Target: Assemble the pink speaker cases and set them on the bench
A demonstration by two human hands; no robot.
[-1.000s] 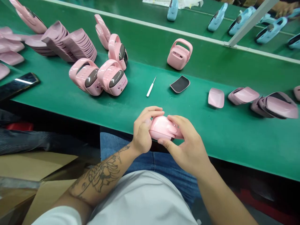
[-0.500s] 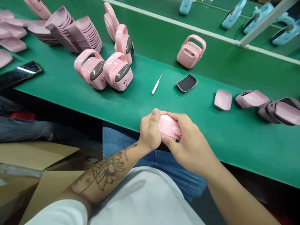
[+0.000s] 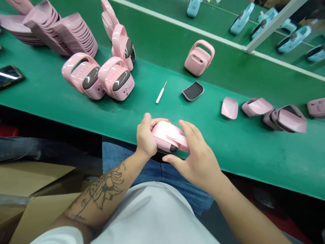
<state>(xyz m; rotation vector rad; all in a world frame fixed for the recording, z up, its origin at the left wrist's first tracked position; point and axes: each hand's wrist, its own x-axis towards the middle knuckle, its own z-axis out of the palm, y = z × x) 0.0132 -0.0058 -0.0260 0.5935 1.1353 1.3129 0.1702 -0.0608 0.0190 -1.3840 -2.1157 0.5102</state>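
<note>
A pink handled device [image 3: 166,135] with a dark window lies on its side between my hands at the bench's front edge. My left hand [image 3: 147,135] is closed around its left end. Beside the handle end, my right hand [image 3: 194,145] has its thumb and fingers spread apart and seems to hold nothing. Beyond them on the green bench lie a white pointed tool [image 3: 161,93] and a curved panel [image 3: 193,90] with a dark inner face. Another pink handled device [image 3: 199,58] stands farther back, its slotted side toward me.
Several pink devices [image 3: 116,79] and stacked pink shells [image 3: 76,35] stand at the left. A phone [image 3: 10,76] lies at the left edge. Small pink panels [image 3: 285,118] sit at the right. A metal rail [image 3: 177,23] crosses behind, with blue devices [image 3: 242,19] beyond. Cardboard boxes [image 3: 33,179] are low left.
My right hand has opened and come off the device, uncovering its handle and dark window. My left hand keeps hold. The view has shifted to the right.
</note>
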